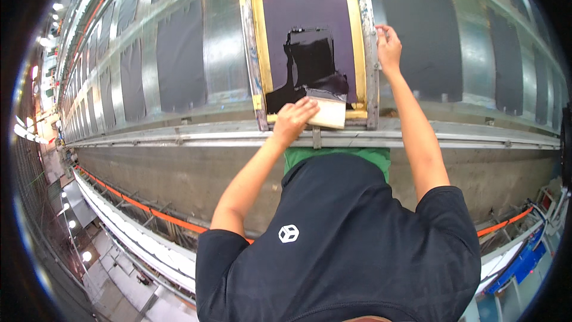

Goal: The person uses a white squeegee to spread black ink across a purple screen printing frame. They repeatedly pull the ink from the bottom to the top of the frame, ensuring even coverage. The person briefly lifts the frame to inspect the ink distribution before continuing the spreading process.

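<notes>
A screen-printing frame (370, 54) with a worn metal border lies on the long table, with yellow tape (258, 15) along its inner edge. Its dark purple mesh (307, 6) carries a wet, glossy black patch of ink (313, 57) in the middle and near part. My left hand (292, 120) is closed on the left end of a squeegee (329, 112) with a pale block handle. The squeegee rests at the near end of the mesh, beside the ink. My right hand (389, 51) grips the frame's right side with curled fingers; the fingertips are partly hidden.
Dark fabric panels (420, 36) lie in rows on the long shiny table (227, 54), left and right of the frame. A metal rail (238, 137) runs along the table's near edge. Behind me, an orange strip (143, 204) borders another long table.
</notes>
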